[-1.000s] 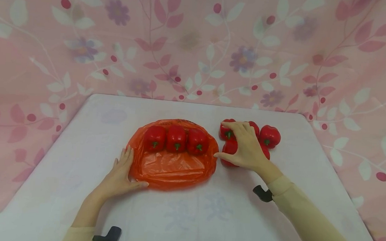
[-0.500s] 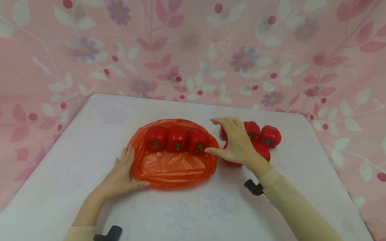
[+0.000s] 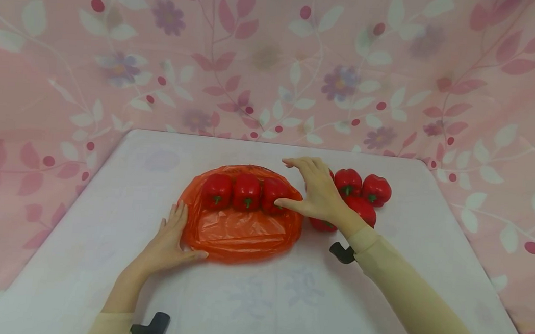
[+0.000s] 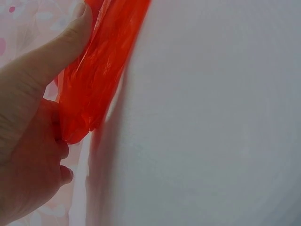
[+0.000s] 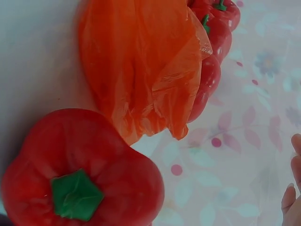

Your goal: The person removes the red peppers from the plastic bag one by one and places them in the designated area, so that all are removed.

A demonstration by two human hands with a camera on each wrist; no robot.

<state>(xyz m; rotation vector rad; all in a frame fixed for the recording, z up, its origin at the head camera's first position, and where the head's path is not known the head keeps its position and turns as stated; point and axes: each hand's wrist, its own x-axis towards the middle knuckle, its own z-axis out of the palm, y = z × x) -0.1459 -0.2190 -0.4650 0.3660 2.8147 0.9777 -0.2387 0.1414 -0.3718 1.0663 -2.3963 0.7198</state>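
Note:
An orange plastic bag point(image 3: 240, 229), its rim spread wide, lies on the table with three red bell peppers point(image 3: 247, 191) in a row in its far half. Against the bag's left side rests my left hand point(image 3: 169, 240), fingers and thumb spread apart. In the left wrist view its thumb point(image 4: 66, 44) lies along the crumpled bag edge point(image 4: 96, 89). My right hand point(image 3: 321, 196) hovers over the bag's right rim with nothing held, thumb and fingers apart. Beneath and beside it several more bell peppers point(image 3: 361, 209) sit in a group, partly hidden by the hand.
The white table point(image 3: 259, 304) reaches to a pink floral cloth point(image 3: 272, 85) behind. Close to the right wrist camera is one loose bell pepper point(image 5: 84, 165). Dark wrist mounts point(image 3: 151, 327) show at both sleeves.
My right hand has moved left from above the loose pepper group to the bag's right rim, uncovering several peppers. My left hand and the peppers stay in place.

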